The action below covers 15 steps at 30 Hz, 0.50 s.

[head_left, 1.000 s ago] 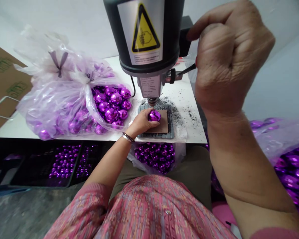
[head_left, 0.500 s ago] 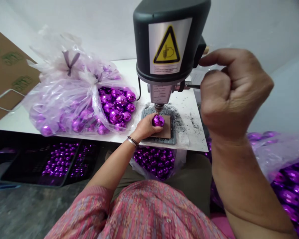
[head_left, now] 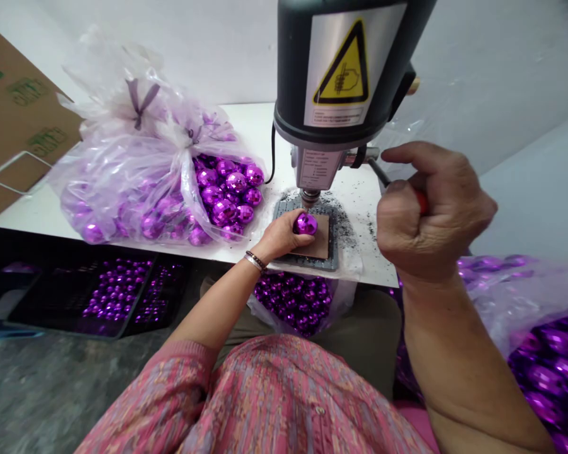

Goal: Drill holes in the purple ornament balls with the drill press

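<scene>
A shiny purple faceted ball [head_left: 306,224] sits between the thumb and fingers of my left hand [head_left: 284,234], right under the chuck [head_left: 310,197] of a drill press [head_left: 326,126]. Beneath the ball lies a brown board [head_left: 318,244] on the grey metal base [head_left: 332,255]. My right hand [head_left: 433,211] is closed round the feed lever [head_left: 379,173] on the machine's right side; a red grip [head_left: 422,200] shows between its fingers. The tip of the drill bit is too small to make out against the ball.
Clear bags [head_left: 123,170] of purple balls stand left on the white table [head_left: 236,126]. Dark shavings [head_left: 343,224] lie around the base. An open bag of balls [head_left: 293,299] hangs at my lap. Black crates [head_left: 118,296] stand lower left, another bag [head_left: 544,366] lower right, a cardboard box [head_left: 23,120] far left.
My right hand has moved down with the lever, and its red grip now shows. My left hand still holds the ball under the chuck. The whole view has shifted slightly.
</scene>
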Each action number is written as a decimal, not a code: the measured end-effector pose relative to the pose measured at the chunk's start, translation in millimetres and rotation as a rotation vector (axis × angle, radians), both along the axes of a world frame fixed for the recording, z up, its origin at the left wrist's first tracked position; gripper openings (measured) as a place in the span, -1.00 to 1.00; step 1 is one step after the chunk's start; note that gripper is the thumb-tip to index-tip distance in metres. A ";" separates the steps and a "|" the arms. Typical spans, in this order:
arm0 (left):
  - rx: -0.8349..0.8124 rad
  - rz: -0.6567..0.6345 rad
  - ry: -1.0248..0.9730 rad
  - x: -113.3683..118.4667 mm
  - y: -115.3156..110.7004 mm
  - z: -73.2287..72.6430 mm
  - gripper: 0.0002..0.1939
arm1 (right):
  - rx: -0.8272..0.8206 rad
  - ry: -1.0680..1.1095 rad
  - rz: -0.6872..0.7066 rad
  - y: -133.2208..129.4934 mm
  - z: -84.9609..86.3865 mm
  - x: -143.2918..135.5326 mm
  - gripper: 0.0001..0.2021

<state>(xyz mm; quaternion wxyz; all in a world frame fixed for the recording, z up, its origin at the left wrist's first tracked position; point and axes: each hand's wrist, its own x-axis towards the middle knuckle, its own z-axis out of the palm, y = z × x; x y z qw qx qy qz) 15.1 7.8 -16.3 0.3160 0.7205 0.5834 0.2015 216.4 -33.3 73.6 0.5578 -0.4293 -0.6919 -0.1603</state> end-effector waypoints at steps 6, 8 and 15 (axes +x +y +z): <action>0.016 -0.002 -0.022 0.4 -0.8 -2.0 -0.45 | 0.067 -0.044 -0.039 0.8 -8.9 -2.0 -0.67; 0.016 0.002 -0.021 0.9 -1.4 -1.9 -0.46 | 0.117 -0.061 -0.045 1.9 -13.2 -3.5 -0.68; 0.008 0.020 -0.023 2.7 -4.0 0.9 -0.49 | 0.185 -0.029 -0.031 3.1 -21.5 -9.6 -0.67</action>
